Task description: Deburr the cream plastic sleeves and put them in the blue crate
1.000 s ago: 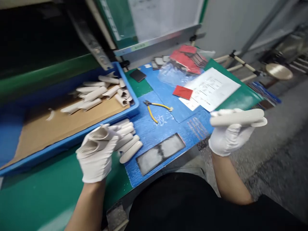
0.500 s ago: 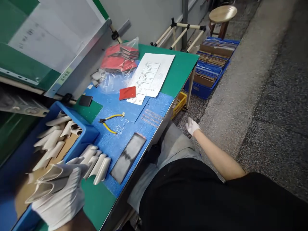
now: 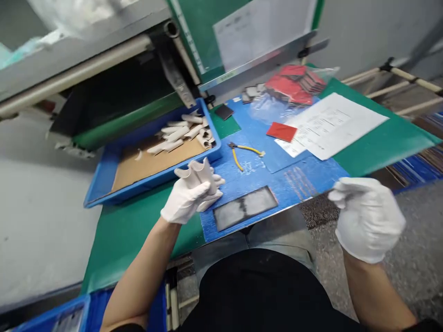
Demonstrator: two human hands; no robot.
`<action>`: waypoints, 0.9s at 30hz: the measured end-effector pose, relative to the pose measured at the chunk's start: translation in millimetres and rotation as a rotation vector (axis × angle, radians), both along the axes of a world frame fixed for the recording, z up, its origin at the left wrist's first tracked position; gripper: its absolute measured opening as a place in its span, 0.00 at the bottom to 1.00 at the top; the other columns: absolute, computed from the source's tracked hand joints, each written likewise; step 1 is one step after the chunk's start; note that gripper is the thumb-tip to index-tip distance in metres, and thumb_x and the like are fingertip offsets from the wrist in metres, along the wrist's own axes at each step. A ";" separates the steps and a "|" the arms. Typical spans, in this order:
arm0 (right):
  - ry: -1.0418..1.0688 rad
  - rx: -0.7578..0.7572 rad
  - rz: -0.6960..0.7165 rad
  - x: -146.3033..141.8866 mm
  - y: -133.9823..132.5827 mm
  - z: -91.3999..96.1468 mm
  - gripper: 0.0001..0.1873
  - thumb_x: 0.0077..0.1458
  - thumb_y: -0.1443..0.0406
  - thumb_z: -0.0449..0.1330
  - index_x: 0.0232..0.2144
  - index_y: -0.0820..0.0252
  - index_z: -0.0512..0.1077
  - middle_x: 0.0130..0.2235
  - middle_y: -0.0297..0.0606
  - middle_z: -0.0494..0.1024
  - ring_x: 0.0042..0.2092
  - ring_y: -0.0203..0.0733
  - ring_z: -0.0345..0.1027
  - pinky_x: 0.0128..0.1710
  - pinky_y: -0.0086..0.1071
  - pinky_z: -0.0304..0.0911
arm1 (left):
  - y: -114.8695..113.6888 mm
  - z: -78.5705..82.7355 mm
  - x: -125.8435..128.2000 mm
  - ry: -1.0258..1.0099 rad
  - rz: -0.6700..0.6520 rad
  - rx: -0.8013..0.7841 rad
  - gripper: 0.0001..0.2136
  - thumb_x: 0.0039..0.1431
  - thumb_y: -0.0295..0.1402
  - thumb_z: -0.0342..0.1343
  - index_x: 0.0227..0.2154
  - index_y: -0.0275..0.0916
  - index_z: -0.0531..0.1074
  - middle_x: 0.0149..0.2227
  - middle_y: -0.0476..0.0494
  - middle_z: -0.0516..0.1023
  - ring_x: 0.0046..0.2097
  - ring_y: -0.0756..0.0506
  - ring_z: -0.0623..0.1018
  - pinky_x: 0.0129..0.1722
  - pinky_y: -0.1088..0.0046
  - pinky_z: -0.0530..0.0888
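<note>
My left hand [image 3: 185,198], in a white glove, is closed on white curved pieces [image 3: 200,175] shaped like split tubes. It holds them above the table, just in front of the blue tray. More such white pieces [image 3: 209,200] lie under and beside that hand, partly hidden by it. My right hand [image 3: 368,221], also gloved in white, is raised off the table's front edge at the right. Its fingers are curled in, and I see nothing in them. Between the hands a flat grey plate [image 3: 245,208] with a dark band lies on the blue mat [image 3: 294,180].
A blue tray [image 3: 148,180] lined with cardboard holds several white curved pieces [image 3: 178,133]. Yellow-handled cutting pliers [image 3: 247,150], a red pad [image 3: 282,132], a dark square pad [image 3: 224,112] and printed sheets [image 3: 332,127] lie behind. A bag of red pads [image 3: 296,85] sits at the back.
My view has swung left. My left hand still has white curved pieces and now appears by the tray's front. My right hand has risen from beside my body, its fingers now curled.
</note>
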State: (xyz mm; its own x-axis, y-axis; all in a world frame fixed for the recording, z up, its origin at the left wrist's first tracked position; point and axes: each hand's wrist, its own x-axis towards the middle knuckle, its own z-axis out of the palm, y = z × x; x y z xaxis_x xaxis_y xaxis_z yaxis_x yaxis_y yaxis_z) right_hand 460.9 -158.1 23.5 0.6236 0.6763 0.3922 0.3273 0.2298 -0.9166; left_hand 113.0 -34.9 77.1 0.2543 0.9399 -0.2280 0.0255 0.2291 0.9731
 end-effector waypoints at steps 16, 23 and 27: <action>-0.661 0.098 1.214 -181.3 207.5 11.4 0.28 0.70 0.51 0.62 0.68 0.47 0.69 0.56 0.46 0.79 0.57 0.54 0.75 0.58 0.52 0.73 | 33.3 -24.2 -47.1 0.073 0.016 0.284 0.14 0.53 0.41 0.73 0.37 0.39 0.80 0.43 0.40 0.84 0.46 0.39 0.82 0.51 0.63 0.80; -0.651 0.208 1.272 -173.7 191.9 0.9 0.39 0.72 0.57 0.60 0.78 0.33 0.52 0.62 0.44 0.79 0.59 0.57 0.77 0.57 0.52 0.74 | 28.3 -23.2 -46.8 0.190 -0.082 0.334 0.09 0.56 0.42 0.69 0.30 0.43 0.79 0.35 0.42 0.82 0.40 0.39 0.79 0.47 0.59 0.80; -0.703 0.218 1.236 -173.1 189.7 6.2 0.37 0.72 0.55 0.59 0.77 0.34 0.53 0.58 0.45 0.82 0.54 0.60 0.80 0.52 0.55 0.75 | 28.2 -15.2 -45.0 0.112 0.008 0.232 0.11 0.52 0.45 0.71 0.31 0.44 0.82 0.30 0.45 0.82 0.35 0.39 0.81 0.42 0.56 0.84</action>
